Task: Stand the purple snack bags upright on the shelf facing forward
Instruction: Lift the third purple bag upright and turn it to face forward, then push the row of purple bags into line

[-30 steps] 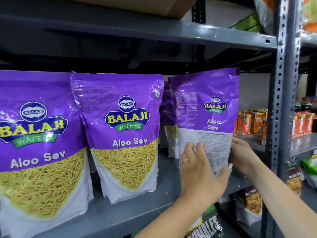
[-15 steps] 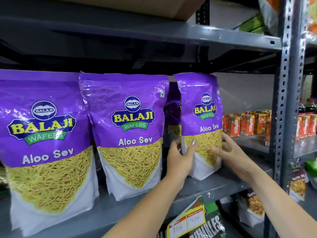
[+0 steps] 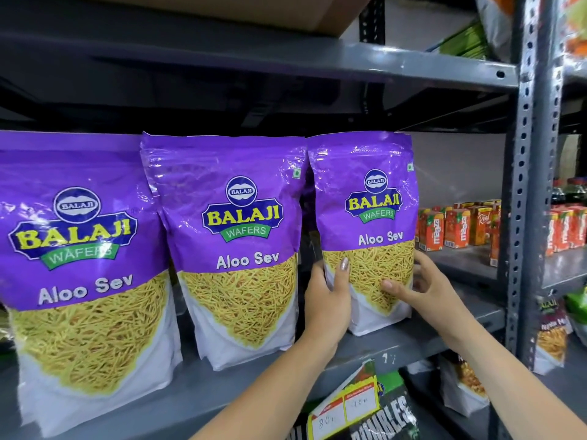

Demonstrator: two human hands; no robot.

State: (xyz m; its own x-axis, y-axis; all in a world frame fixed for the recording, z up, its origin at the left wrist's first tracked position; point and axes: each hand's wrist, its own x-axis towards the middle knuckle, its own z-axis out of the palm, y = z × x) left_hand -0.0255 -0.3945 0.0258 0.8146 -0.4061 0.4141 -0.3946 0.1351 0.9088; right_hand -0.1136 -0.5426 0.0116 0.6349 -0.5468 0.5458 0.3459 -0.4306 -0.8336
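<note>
Three purple Balaji Aloo Sev bags stand upright in a row on the grey shelf, fronts facing me. The left bag and the middle bag stand free. The right bag is held at its lower part by both hands. My left hand grips its left edge, thumb on the front. My right hand holds its right edge with the thumb across the front. Another purple bag is partly hidden behind the right one.
A perforated grey upright post stands at the right. Orange juice cartons line a farther shelf behind it. Price tags and snack packs sit on the shelf below. A grey shelf runs overhead.
The right bag went from showing its back to facing forward, then shifted left and nearer, beside the middle bag. Both hands stayed on its lower edges.
</note>
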